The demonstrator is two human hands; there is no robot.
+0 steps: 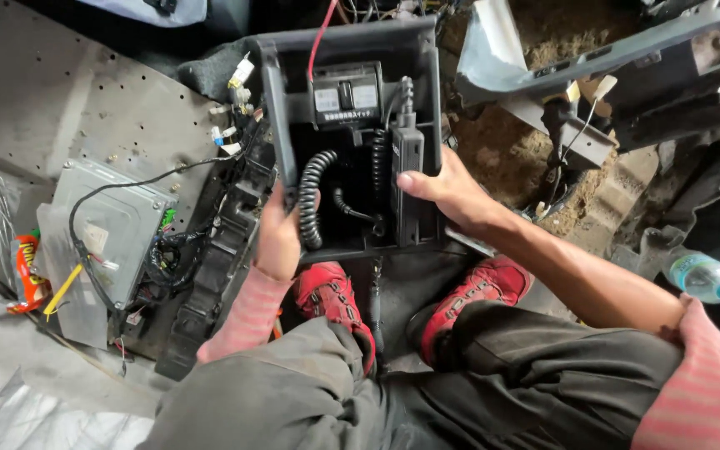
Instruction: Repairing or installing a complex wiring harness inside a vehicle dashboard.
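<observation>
A dark grey plastic housing (352,42) stands tilted in front of me, open side facing up. Inside it are a black handset (407,179), a coiled black cord (310,196) and a small black unit with two pale labels (344,96). My left hand (278,237) grips the housing's lower left edge beside the coiled cord. My right hand (447,192) holds the right side, thumb resting on the handset. A red wire (320,37) runs up out of the top.
A silver metal control box (110,221) with black cables lies at left on a perforated grey panel (35,92). An orange snack packet (28,271) sits further left, a water bottle (706,279) at right. My red shoes (477,292) rest below the housing. Dirt and dismantled grey trim lie at upper right.
</observation>
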